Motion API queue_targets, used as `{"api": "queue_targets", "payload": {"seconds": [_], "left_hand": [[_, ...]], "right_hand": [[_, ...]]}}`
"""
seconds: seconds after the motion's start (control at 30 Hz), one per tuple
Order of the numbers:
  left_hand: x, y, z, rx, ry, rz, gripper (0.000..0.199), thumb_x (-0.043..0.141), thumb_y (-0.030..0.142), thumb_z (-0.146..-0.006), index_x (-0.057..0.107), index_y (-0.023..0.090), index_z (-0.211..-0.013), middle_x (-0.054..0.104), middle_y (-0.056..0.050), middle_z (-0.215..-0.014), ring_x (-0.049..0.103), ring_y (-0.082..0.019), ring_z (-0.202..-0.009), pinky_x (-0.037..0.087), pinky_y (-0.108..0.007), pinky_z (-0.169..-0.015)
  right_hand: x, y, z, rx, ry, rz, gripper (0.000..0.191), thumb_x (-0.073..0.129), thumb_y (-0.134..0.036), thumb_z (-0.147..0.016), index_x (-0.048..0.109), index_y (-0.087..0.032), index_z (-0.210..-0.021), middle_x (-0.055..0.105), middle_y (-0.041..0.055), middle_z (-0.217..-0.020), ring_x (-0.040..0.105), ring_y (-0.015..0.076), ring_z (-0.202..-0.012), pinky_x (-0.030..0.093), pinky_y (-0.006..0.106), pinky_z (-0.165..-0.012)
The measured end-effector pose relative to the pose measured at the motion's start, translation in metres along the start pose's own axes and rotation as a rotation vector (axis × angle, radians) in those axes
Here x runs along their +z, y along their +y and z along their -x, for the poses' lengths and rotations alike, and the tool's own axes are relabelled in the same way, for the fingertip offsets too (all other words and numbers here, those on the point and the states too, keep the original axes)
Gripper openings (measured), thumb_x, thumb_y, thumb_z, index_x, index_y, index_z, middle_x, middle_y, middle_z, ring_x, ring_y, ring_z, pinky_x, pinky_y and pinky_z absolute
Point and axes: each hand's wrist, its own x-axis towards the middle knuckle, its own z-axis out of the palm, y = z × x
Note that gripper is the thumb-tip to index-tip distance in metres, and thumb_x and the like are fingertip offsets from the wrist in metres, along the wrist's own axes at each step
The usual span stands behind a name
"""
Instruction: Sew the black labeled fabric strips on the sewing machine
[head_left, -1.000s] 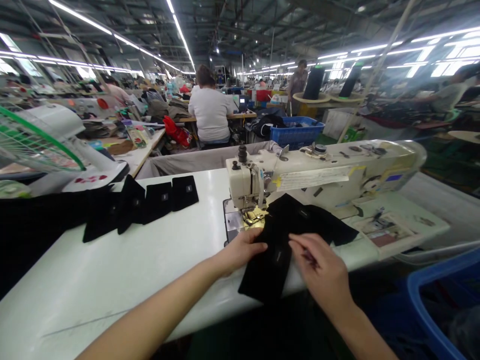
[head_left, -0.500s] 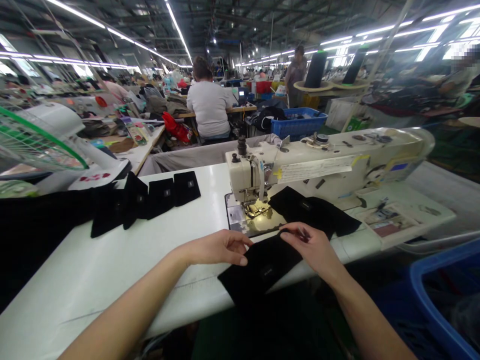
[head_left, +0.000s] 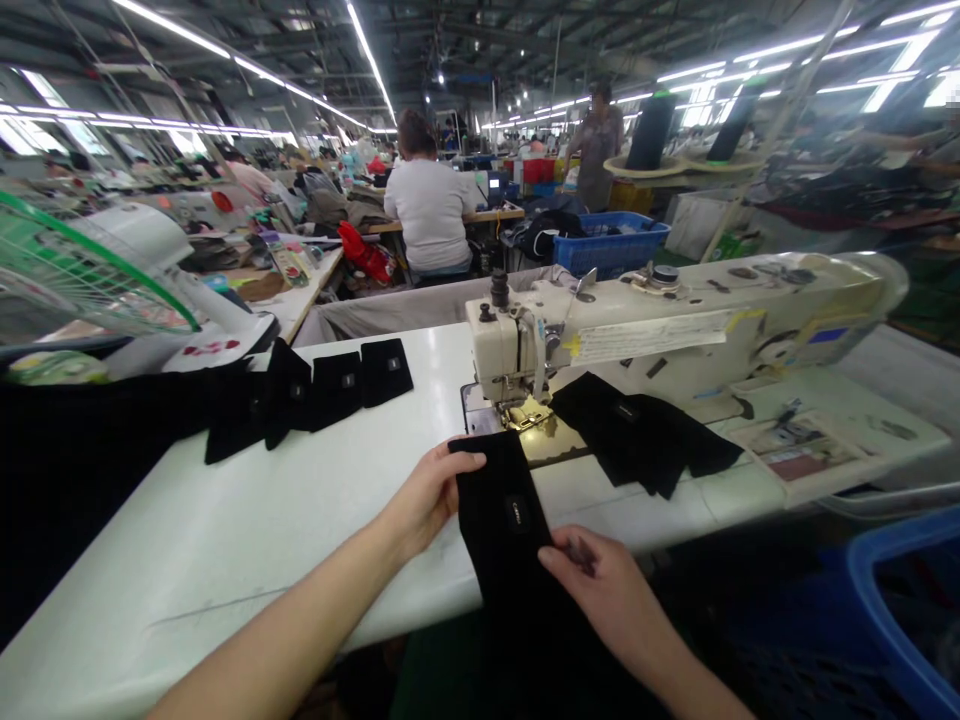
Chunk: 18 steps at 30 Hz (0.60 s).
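Note:
A black fabric piece with a small label hangs upright over the table's front edge, held between both hands. My left hand pinches its upper left corner, thumb on top. Lower down, my right hand grips the right edge between thumb and fingers. Just beyond the fabric's top edge is the sewing machine, its lit needle area partly in view. More black pieces with labels lie right of the needle, under the machine arm.
Several labelled black pieces lie in a row at the table's left. A fan stands at the left, a blue basket at the lower right. A person in a white shirt sits ahead.
The fabric has been turned from slanting to upright and raised at its top. My left hand has moved left and now grips the corner; my right hand has moved down along the edge.

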Motion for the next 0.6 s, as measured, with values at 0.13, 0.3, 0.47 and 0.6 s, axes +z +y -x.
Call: {"api": "queue_targets", "payload": {"seconds": [0.13, 0.3, 0.47, 0.6], "left_hand": [[-0.019, 0.023, -0.018, -0.038, -0.108, -0.436, 0.055, 0.090, 0.052, -0.062, 0.071, 0.013, -0.096, 0.066, -0.010, -0.096, 0.060, -0.021, -0.085, 0.046, -0.026, -0.074], [-0.020, 0.034, -0.038, 0.051, -0.182, -0.631, 0.045, 0.084, 0.053, -0.062, 0.070, 0.016, -0.086, 0.064, -0.004, -0.086, 0.057, -0.021, -0.083, 0.039, -0.031, -0.079], [-0.019, 0.020, -0.058, 0.207, -0.043, -0.862, 0.026, 0.066, 0.041, -0.078, 0.070, 0.016, -0.085, 0.064, -0.004, -0.082, 0.056, -0.022, -0.079, 0.039, -0.033, -0.074], [-0.016, 0.003, -0.070, 0.451, 0.078, -1.072, 0.012, 0.060, 0.016, -0.083, 0.068, 0.017, -0.075, 0.059, -0.004, -0.081, 0.054, -0.023, -0.082, 0.038, -0.036, -0.078]], "right_hand": [[0.010, 0.003, 0.005, 0.025, -0.009, 0.027, 0.059, 0.045, -0.066, -0.083, 0.056, -0.008, -0.084, 0.048, 0.0061, -0.078, 0.044, 0.0125, -0.072, 0.036, 0.019, -0.062], [0.007, 0.001, 0.008, -0.018, -0.018, 0.086, 0.060, 0.042, -0.064, -0.087, 0.062, -0.008, -0.092, 0.053, 0.0071, -0.083, 0.050, 0.0150, -0.076, 0.040, 0.022, -0.068], [0.013, 0.014, 0.010, -0.169, 0.063, 0.096, 0.048, 0.044, -0.051, -0.095, 0.065, -0.012, -0.116, 0.057, 0.0063, -0.096, 0.056, 0.0140, -0.086, 0.045, 0.022, -0.077], [0.021, 0.022, 0.004, -0.249, 0.234, 0.102, 0.038, 0.050, -0.044, -0.097, 0.060, -0.015, -0.120, 0.057, 0.0025, -0.089, 0.056, 0.0107, -0.076, 0.045, 0.019, -0.070]]}}
